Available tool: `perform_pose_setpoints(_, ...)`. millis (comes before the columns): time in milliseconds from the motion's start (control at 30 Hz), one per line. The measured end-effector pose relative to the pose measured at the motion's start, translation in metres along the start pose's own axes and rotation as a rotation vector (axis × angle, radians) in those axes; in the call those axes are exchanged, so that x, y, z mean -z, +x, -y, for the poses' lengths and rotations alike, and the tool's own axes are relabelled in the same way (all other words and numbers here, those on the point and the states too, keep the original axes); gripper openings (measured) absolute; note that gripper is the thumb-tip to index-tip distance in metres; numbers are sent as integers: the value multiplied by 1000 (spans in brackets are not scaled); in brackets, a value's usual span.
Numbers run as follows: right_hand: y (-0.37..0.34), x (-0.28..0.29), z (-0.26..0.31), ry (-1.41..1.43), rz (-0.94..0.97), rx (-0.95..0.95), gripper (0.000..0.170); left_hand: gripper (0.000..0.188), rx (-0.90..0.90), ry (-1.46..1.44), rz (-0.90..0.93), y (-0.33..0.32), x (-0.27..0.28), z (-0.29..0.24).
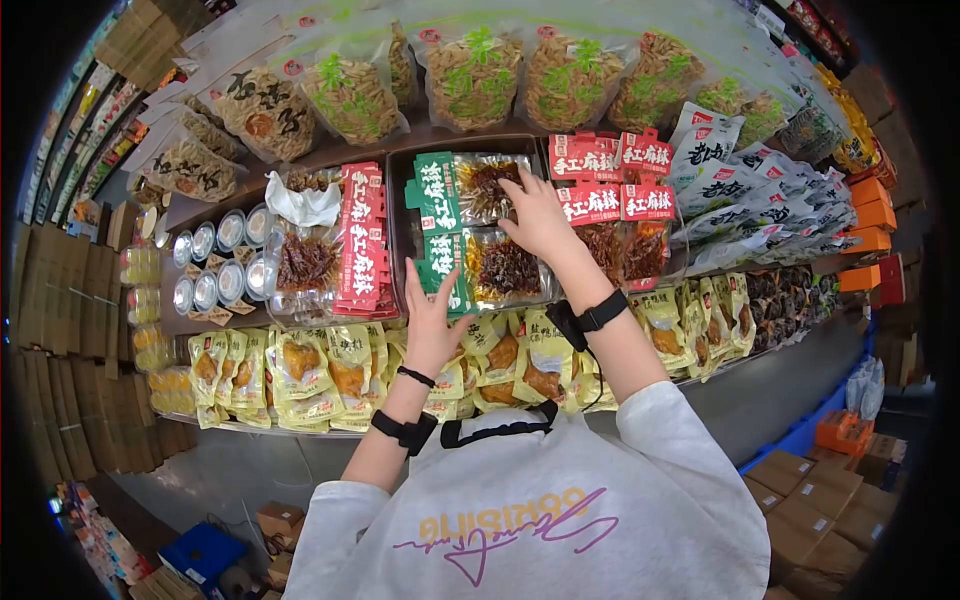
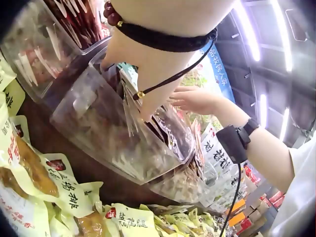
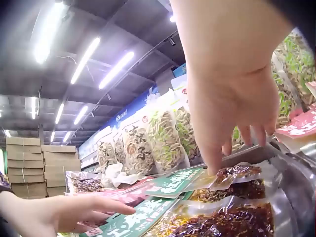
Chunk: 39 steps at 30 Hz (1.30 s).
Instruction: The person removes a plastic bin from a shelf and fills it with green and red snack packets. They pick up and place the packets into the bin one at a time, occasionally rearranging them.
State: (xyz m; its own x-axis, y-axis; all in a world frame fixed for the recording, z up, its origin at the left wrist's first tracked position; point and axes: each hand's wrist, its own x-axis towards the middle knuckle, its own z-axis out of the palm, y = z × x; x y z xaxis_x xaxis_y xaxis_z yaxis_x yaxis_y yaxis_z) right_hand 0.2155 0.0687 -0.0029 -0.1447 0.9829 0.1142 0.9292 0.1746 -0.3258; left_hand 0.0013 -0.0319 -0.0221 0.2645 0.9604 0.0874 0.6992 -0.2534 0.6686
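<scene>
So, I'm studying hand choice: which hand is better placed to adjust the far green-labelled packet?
Probably the right hand: it lies over the far packet, while the left hand is at the nearer packet's green label.

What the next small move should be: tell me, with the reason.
The right hand should probably square up the upper green-labelled pack: its fingers lie over that pack, and a green label edge seems to jut out at the pack's left.
</scene>
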Motion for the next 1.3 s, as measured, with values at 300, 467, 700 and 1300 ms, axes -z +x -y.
perform_pose_setpoints(300, -2, -23, 0, -74, -199, 43, 44, 68, -7, 3, -43, 9, -11, 17)
perform_pose_setpoints(467, -41, 2, 10, 259, -184, 224, 34, 74, -20, -51, -63, 4, -3, 9)
perform_pose_setpoints(700, -83, -17, 3, 298, 32, 332, 35, 82, -40, -93, 64, -2, -13, 30)
perform_pose_setpoints(1300, -263, -22, -174, 550, -743, -909, 19, 70, -22, -273, -71, -9, 8, 15)
